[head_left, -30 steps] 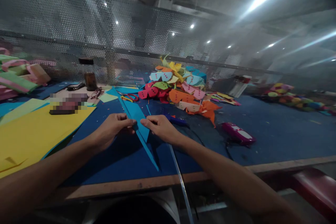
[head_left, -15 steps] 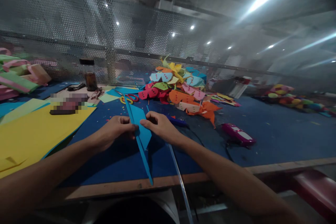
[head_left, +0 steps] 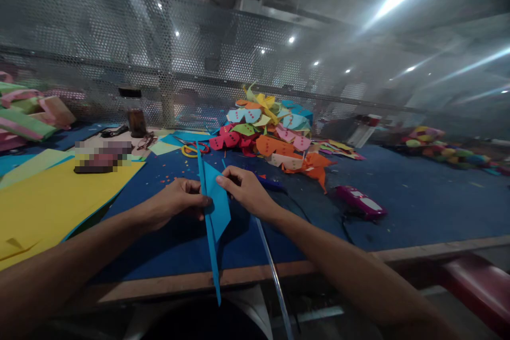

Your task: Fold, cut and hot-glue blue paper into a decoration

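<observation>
A folded sheet of bright blue paper is held up between both hands, above the front part of the blue table. Its long narrow strip points down toward the table's front edge. My left hand pinches this strip at its middle, thumb on the near face. With thumb and fingers, my right hand grips the upper right edge of the wider flap. Just behind my right hand lies a blue tool with a cord, partly covered. A clear rod juts out over the table edge below my right wrist.
Beyond my hands, colourful cut-out shapes are heaped up. Scissors, a dark-lidded jar and yellow sheets are at the left. A purple corded device lies at the right. A perforated metal screen stands behind.
The blue paper has turned, so its strip stands more upright and its lower end has swung left and down. My left hand has shifted slightly along with it; both hands keep their grip.
</observation>
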Motion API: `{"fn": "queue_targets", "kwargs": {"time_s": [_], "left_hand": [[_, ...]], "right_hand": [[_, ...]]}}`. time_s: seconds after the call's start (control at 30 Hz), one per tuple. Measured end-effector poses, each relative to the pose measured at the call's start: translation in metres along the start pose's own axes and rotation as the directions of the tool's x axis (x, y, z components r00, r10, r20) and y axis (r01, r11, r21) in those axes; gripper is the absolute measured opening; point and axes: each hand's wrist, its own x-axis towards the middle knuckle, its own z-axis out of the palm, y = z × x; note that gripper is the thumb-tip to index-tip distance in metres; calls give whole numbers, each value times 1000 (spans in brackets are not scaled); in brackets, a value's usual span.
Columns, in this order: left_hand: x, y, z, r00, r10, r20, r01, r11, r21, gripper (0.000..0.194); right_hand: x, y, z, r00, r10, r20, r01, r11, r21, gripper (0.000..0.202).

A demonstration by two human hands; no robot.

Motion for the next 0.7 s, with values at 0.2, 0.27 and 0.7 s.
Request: {"fn": "queue_targets", "kwargs": {"time_s": [0.2, 0.27, 0.7], "left_hand": [[-1, 3, 2, 1000, -17, -19, 17, 1000, -6, 19], [-1, 5, 3, 997, -37, -65, 35, 999, -35, 19], [2, 2, 2, 978, -5, -206, -26, 989, -145, 23]], "right_hand": [[2, 2, -3, 999, 20, 28, -20, 1000, 15, 49], [2, 1, -3, 997, 32, 67, -31, 999, -17, 50], [-2, 4, 2, 979, 101, 175, -100, 995, -16, 52]]}}
